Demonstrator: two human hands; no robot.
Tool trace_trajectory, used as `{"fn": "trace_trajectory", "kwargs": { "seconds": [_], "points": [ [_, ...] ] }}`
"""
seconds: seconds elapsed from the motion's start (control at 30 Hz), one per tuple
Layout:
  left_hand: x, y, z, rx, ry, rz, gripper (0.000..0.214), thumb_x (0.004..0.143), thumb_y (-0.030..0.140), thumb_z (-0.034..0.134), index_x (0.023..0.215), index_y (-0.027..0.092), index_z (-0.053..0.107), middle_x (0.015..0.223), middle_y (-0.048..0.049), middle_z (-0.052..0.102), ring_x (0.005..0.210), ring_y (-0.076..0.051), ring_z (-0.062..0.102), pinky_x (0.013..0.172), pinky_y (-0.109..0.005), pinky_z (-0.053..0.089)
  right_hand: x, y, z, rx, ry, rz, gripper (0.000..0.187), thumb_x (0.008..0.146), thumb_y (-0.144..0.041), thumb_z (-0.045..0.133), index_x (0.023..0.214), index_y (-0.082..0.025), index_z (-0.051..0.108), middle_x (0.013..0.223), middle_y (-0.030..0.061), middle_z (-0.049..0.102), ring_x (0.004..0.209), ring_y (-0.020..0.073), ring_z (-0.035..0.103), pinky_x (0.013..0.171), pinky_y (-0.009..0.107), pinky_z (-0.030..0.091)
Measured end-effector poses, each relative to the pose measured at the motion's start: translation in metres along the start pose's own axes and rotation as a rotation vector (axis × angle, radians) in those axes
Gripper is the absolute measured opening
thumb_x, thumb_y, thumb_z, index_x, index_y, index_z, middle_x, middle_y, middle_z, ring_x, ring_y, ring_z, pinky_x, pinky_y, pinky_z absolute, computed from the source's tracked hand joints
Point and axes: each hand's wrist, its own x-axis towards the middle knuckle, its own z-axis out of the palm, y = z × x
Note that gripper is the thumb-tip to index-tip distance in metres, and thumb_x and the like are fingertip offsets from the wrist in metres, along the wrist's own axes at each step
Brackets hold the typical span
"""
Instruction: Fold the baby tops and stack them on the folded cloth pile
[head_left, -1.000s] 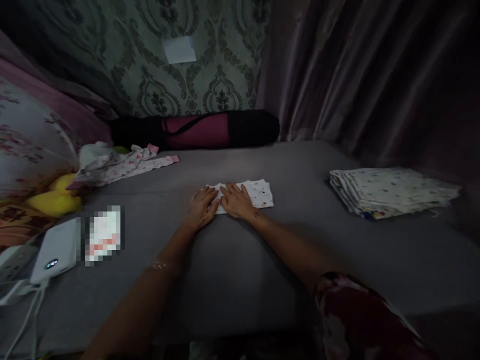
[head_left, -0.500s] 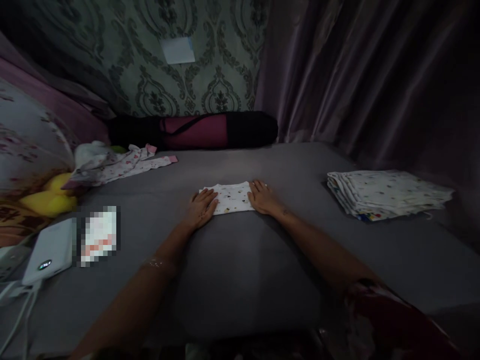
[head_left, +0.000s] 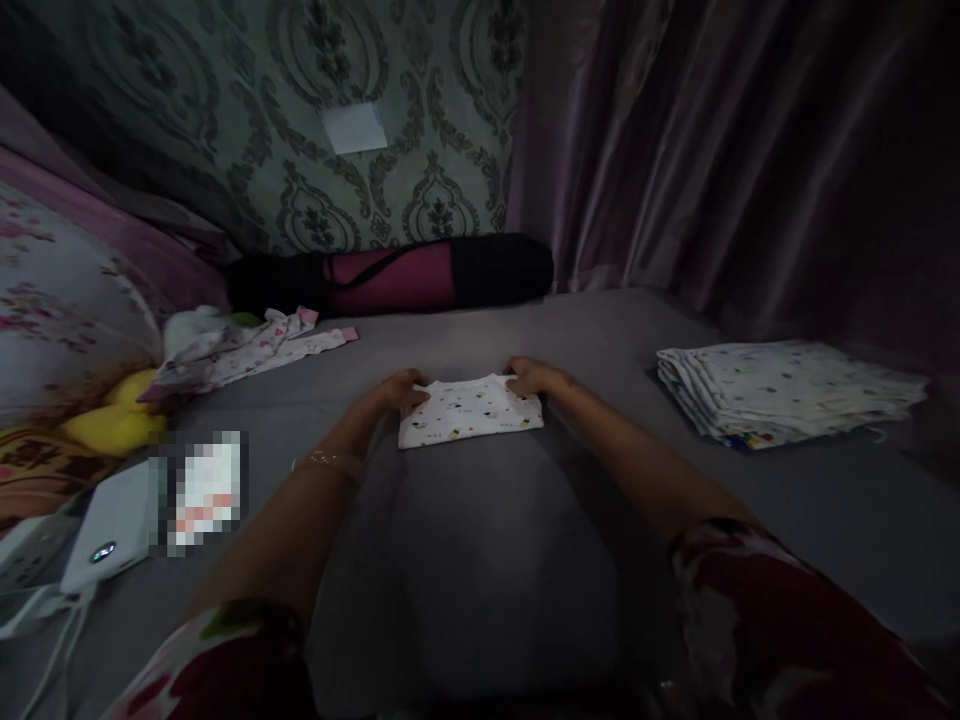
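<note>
A small white printed cloth (head_left: 469,410), folded into a rectangle, lies on the grey bed sheet (head_left: 487,570) in front of me. My left hand (head_left: 395,389) curls over its far left corner and my right hand (head_left: 531,375) curls over its far right corner. Both hands pinch the far edge of the cloth, with fingers bent and partly hidden behind it.
A stack of folded printed cloths (head_left: 780,392) sits at the right. Loose baby clothes (head_left: 255,340) and a yellow soft toy (head_left: 112,420) lie at the left by a floral pillow (head_left: 60,310). A white power bank (head_left: 112,525) with cables rests near left. A rolled dark bag (head_left: 397,275) lines the wall.
My hands went from lying flat on the cloth to its two far corners, fingers now curled on the edge. The cloth looks folded narrower than a second ago.
</note>
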Motion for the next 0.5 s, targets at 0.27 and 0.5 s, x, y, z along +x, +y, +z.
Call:
{"fn": "trace_trajectory", "kwargs": {
  "seconds": [0.27,0.5],
  "points": [
    [-0.001,0.005,-0.005,-0.045,-0.066,0.021,0.028,0.058,0.037,0.065,0.079,0.019,0.06,0.065,-0.0012,0.064,0.072,-0.022,0.063,0.06,-0.028,0.046,-0.001,0.0,-0.01,0.129,-0.099,0.031,0.043,0.065,-0.011,0.061,0.107,-0.014,0.07,0.086,0.0095,0.073,0.079,0.0256,0.069,0.064,0.03,0.052],
    [-0.026,0.013,-0.029,-0.152,-0.043,0.127,0.033,0.058,0.045,0.068,0.076,0.02,0.055,0.066,0.0015,0.062,0.067,-0.017,0.059,0.058,-0.025,0.042,-0.018,0.014,-0.017,0.341,0.064,-0.079,0.031,0.071,-0.013,0.061,0.102,-0.012,0.066,0.084,0.0071,0.071,0.074,0.0187,0.065,0.059,0.023,0.047]
  ]
}}
